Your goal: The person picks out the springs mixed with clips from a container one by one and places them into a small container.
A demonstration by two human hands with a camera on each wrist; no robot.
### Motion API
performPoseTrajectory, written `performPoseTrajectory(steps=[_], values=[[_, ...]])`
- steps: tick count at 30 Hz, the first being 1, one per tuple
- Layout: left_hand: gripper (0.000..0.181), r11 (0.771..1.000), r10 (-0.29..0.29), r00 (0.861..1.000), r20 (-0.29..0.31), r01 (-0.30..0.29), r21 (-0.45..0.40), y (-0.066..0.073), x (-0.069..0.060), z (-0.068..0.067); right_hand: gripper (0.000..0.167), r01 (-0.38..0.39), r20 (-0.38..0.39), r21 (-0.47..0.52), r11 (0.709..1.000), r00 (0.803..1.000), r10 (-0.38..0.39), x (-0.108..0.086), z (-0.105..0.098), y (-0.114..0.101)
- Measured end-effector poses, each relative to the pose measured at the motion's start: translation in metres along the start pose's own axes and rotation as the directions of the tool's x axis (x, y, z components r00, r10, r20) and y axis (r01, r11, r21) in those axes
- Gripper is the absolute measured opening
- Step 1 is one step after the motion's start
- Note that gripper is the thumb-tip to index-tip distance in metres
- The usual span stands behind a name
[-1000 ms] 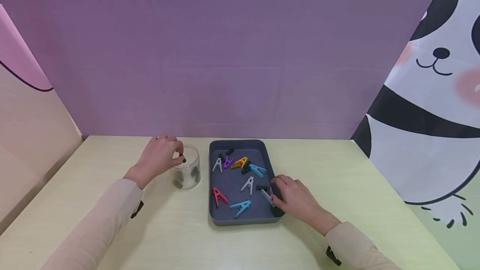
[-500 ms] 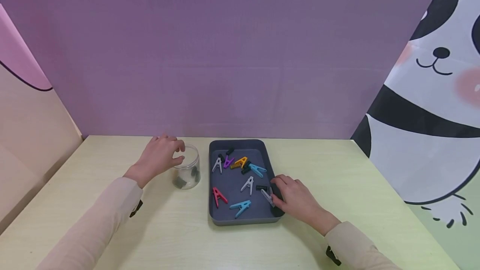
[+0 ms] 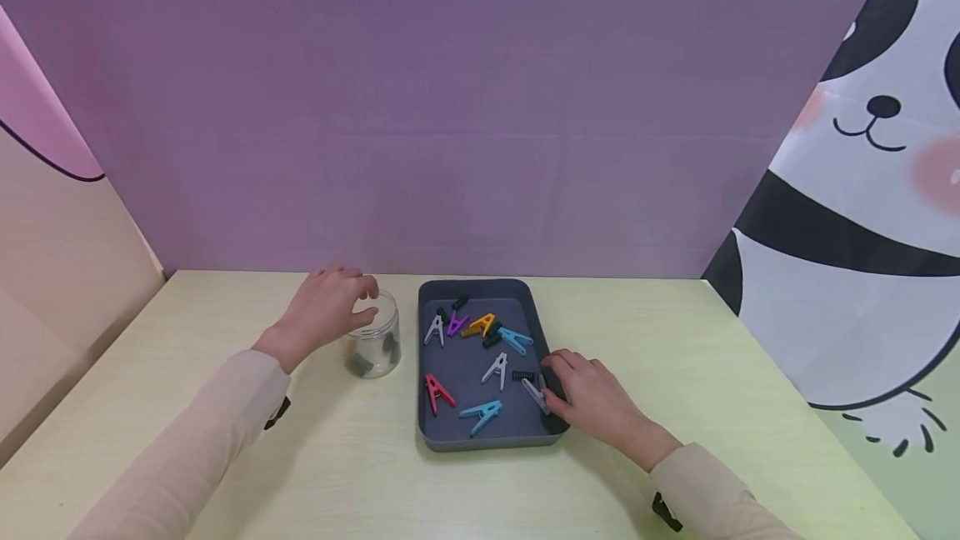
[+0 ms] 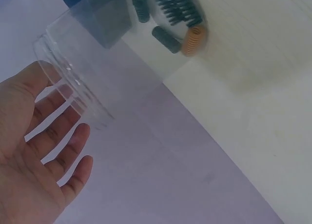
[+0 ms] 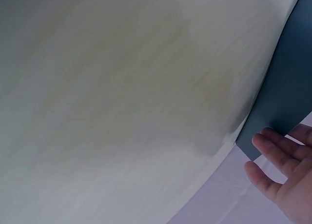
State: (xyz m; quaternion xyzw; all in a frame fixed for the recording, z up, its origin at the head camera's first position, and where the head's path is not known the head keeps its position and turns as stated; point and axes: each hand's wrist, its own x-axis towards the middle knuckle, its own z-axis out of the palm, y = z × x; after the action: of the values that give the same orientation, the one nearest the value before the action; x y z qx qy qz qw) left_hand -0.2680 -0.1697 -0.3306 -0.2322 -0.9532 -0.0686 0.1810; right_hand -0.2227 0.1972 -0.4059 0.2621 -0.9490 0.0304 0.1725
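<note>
My left hand (image 3: 324,313) is over the mouth of a clear jar (image 3: 375,354), fingers loosely spread and nothing between them. In the left wrist view, several dark springs (image 4: 166,39) and an orange spring (image 4: 193,40) lie at the jar's bottom. To the right of the jar stands a dark grey tray (image 3: 461,443). My right hand (image 3: 592,397) holds its right rim, with fingertips against the outer wall in the right wrist view. A grey clip (image 3: 534,395) lies in the tray beside my right thumb, near a black spring (image 3: 522,376).
The tray also holds a red clip (image 3: 438,392), blue clips (image 3: 482,415), white clips (image 3: 496,370), a purple clip (image 3: 456,324) and a yellow clip (image 3: 486,322), with several springs among them. A purple cloth (image 3: 450,123) hangs behind the pale table (image 3: 360,473).
A small dark spring pinched in my left fingers a second ago has dropped into the jar. The left fingers have parted and shifted slightly right. My right hand has stayed on the tray.
</note>
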Motion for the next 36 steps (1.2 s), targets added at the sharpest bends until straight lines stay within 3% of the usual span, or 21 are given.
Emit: performPoseTrajectory(steps=[13,18,26,32,36], values=[[0.020,0.999,0.039,0.999,0.001,-0.039,0.029,0.027,0.014,-0.004,0.034,-0.006,0.003,0.005,1.000,1.000,0.006,0.000,-0.001,-0.001],[0.021,0.998,0.047,0.999,0.020,-0.048,0.049,0.039,0.017,0.001,0.034,-0.004,0.000,0.007,1.000,1.000,0.004,-0.001,-0.002,-0.001],[0.025,0.994,0.053,0.994,0.101,-0.062,0.089,0.057,0.023,0.011,0.034,-0.004,0.016,0.007,1.000,1.000,0.004,0.001,-0.002,-0.002],[0.028,0.996,0.056,0.989,0.137,-0.065,0.068,0.068,0.025,0.022,0.034,-0.002,0.009,0.009,1.000,1.000,0.002,0.000,-0.003,-0.002],[0.031,0.991,0.093,0.984,0.149,-0.106,0.077,0.074,0.026,0.031,0.034,-0.003,0.007,0.008,1.000,1.000,0.003,0.000,-0.003,-0.002]])
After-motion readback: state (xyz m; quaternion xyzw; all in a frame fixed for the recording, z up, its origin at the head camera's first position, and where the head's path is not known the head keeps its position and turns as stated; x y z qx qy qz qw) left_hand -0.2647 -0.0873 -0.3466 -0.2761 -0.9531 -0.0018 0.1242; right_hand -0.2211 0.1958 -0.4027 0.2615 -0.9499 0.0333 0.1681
